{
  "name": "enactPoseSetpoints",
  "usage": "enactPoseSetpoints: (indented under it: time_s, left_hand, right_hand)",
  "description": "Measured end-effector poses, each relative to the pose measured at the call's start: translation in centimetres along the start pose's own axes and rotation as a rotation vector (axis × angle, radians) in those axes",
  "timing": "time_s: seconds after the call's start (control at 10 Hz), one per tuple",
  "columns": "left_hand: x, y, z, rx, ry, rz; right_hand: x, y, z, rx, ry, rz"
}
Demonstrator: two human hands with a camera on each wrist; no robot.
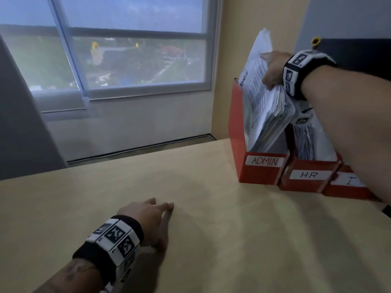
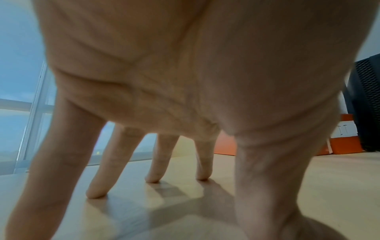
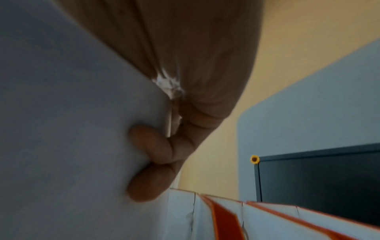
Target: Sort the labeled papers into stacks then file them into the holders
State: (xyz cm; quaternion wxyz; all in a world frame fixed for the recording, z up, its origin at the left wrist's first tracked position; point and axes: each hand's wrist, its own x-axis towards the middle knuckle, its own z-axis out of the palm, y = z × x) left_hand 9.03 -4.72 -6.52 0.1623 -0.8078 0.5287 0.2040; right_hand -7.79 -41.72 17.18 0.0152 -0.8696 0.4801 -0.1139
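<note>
Gripping a thick stack of printed papers (image 1: 262, 102), the right hand (image 1: 273, 70) tilts it over the red ADMIN holder (image 1: 262, 170), its lower edge inside; three red holders stand side by side, HR holder (image 1: 309, 176) next, the third's label cut off. Left wrist: the left hand (image 2: 185, 81) spreads its grip wide, fingertips (image 2: 96, 193) on the desk (image 2: 329, 186). Right wrist: two fingertips (image 3: 150, 146) press the sheet.

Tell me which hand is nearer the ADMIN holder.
Right. The right hand grips a paper stack directly above the ADMIN holder; the left hand rests fingertips on the table, well away from it.
</note>
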Motion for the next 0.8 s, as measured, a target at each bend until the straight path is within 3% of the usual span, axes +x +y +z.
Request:
enactPoseSetpoints:
  time_s: [0.2, 0.4, 0.7, 0.8]
  left_hand:
    - [0.5, 0.0, 0.5, 0.023, 0.022, 0.01]
    - [0.9, 0.1, 0.7, 0.026, 0.026, 0.011]
    - [0.8, 0.0, 0.7, 0.034, 0.055, -0.01]
    - [0.4, 0.5, 0.2, 0.035, 0.07, -0.002]
  right_hand:
    - [1.9, 1.3, 4.3, 0.029, -0.095, 0.056]
    - [1.7, 2.4, 6.6, -0.039, -0.086, 0.094]
    - [-3.4, -0.4, 3.0, -0.276, 0.111, -0.024]
    - [-5.9, 0.0, 2.7, -0.13, 0.117, -0.079]
